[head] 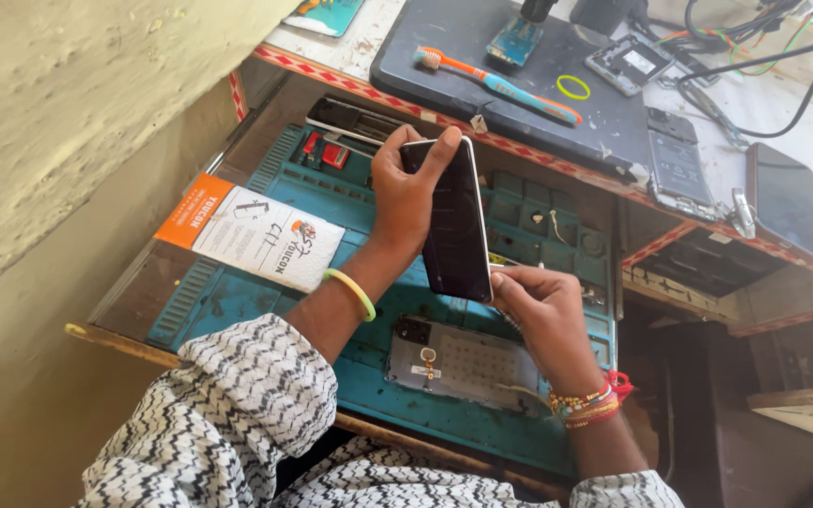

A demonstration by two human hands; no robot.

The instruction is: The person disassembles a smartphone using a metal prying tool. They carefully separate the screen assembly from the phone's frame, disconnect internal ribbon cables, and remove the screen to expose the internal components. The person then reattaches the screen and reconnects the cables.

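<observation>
From the head camera, the left hand (405,193) is wrapped around the upper part of a dark phone screen panel (454,221), fingers curled over its top edge, holding it tilted above a teal repair mat (237,301). The right hand (543,315) is pinched closed at the panel's lower corner — whether it holds a thin tool there is hard to tell. Just below, flat on the mat, lies the opened phone body (468,362), its silver inner plate facing up. A white and orange packet (256,235) rests on the mat to the left. Further back, the worktop (802,132) carries a dark pad (482,71) with an orange and blue toothbrush (501,85) and other phones. As I judge it, the panel is being handled apart from its body — the next move calls for a steady grip at the edges and care at the lower corner.
</observation>
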